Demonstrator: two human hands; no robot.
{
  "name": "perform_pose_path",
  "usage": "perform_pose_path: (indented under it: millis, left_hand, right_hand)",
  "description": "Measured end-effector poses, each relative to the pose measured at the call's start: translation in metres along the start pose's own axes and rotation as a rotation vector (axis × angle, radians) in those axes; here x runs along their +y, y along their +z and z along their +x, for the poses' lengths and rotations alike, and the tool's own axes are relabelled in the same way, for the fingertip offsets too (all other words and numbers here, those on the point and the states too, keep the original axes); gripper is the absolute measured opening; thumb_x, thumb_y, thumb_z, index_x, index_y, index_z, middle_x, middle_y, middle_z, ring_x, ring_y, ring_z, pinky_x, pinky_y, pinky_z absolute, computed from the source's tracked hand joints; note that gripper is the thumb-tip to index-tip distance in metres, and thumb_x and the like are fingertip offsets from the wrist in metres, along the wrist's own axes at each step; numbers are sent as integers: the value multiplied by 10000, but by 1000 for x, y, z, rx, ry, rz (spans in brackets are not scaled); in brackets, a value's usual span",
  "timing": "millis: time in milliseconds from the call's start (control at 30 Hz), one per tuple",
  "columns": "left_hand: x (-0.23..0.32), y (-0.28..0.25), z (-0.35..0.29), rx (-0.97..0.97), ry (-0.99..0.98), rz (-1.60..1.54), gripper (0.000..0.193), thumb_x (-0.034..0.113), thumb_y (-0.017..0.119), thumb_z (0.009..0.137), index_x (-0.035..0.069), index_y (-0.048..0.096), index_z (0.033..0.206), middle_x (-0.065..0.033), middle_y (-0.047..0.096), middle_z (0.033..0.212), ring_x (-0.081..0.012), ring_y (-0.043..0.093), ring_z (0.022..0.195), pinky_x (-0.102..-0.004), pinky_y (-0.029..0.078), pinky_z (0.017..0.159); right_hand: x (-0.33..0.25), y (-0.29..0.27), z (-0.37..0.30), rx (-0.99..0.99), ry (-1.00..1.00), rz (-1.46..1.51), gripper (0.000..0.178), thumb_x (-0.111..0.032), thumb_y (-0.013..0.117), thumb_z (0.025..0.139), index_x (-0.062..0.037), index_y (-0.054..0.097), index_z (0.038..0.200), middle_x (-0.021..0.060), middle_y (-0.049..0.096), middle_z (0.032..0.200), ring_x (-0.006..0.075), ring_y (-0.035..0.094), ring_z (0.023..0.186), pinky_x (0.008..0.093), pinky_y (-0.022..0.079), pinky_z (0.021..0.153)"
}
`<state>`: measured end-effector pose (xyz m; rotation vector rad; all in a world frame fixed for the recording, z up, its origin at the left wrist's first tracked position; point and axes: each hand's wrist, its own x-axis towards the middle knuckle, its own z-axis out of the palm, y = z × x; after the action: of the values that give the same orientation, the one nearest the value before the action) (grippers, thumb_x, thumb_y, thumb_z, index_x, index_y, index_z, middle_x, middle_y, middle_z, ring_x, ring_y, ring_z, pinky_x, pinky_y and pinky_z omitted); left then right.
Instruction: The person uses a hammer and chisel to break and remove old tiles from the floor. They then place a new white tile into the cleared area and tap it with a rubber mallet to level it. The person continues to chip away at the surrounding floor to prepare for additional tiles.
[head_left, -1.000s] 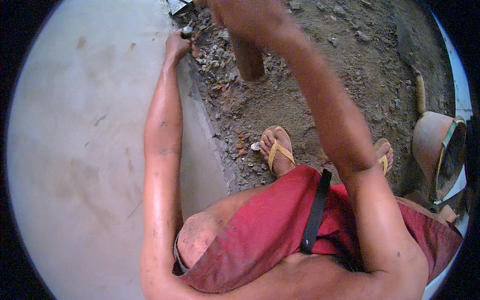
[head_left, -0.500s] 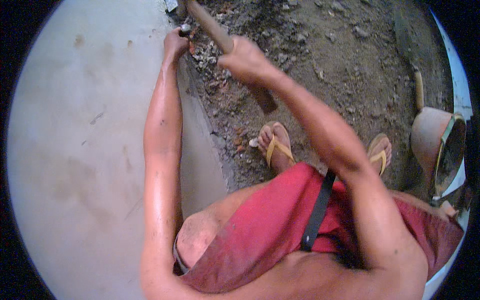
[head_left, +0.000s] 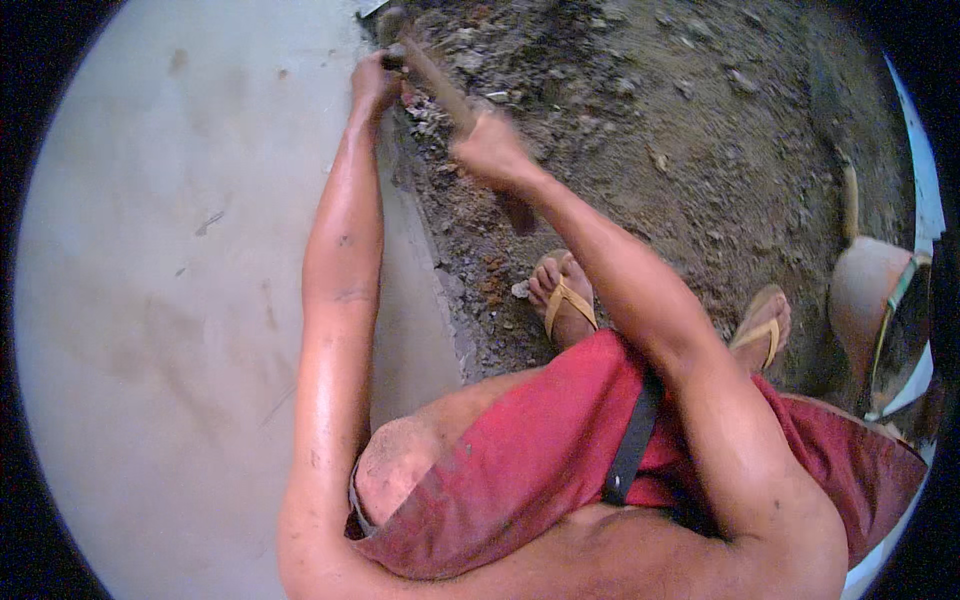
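Note:
My right hand [head_left: 490, 150] is wrapped round the wooden handle of a hammer [head_left: 443, 92], whose lower end sticks out below the fist. Its blurred head lies up and to the left, right by the metal end of a chisel [head_left: 394, 57]. Whether the two touch is hard to make out. My left hand [head_left: 374, 84] is closed round the chisel at the edge of a smooth grey concrete slab [head_left: 180, 300]. Most of the chisel is hidden by the fist. Broken rubble [head_left: 430, 120] lies along the slab edge beside my left hand.
Dark, stony soil [head_left: 680, 130] stretches to the right of the slab. My feet in yellow flip-flops [head_left: 571, 303] stand on it. At the far right is a worn, rounded container [head_left: 862, 285] with a green rim, close to a wooden handle [head_left: 850, 200].
The hammer head has come down to the chisel's end, and my right hand is slightly lower. My left hand keeps its grip at the slab edge. The whole view has shifted slightly.

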<state>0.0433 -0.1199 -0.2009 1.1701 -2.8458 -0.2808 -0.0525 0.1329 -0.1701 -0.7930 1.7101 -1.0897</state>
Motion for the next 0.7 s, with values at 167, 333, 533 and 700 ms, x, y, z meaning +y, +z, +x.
perform_pose_path:
  millis: [167, 333, 533, 700]
  left_hand:
    - [8, -12, -26, -85, -239, -196, 274, 213, 694, 663, 133, 675, 924, -105, 673, 829, -258, 645, 797, -350, 485, 686]
    - [40, -3, -23, -21, -218, -18, 319, 228, 697, 655, 113, 665, 951, -137, 664, 878, -298, 636, 832, -375, 485, 719]
    - [40, 6, -5, -85, -222, -114, 346, 229, 699, 655, 95, 660, 971, -154, 660, 874, -309, 636, 825, -376, 489, 708]
    - [38, 14, -9, -22, -135, 39, 244, 199, 657, 713, 94, 660, 933, -154, 659, 831, -298, 637, 819, -389, 483, 728]
  right_hand:
    - [-30, -35, -41, -89, -142, -5, 265, -199, 612, 632, 20, 569, 775, 150, 593, 632, 255, 595, 589, 376, 483, 575]
    - [-143, -130, -39, 285, -615, -101, 277, -211, 611, 653, 3, 585, 828, 156, 600, 704, 272, 589, 645, 392, 472, 607]
    - [-69, -64, 10, 379, -344, -60, 303, -202, 587, 676, -19, 612, 916, 199, 623, 828, 319, 613, 781, 419, 474, 715]
    - [44, -5, -14, 2, 43, 81, 268, -176, 599, 655, 18, 576, 838, 170, 601, 694, 288, 595, 658, 397, 473, 657]
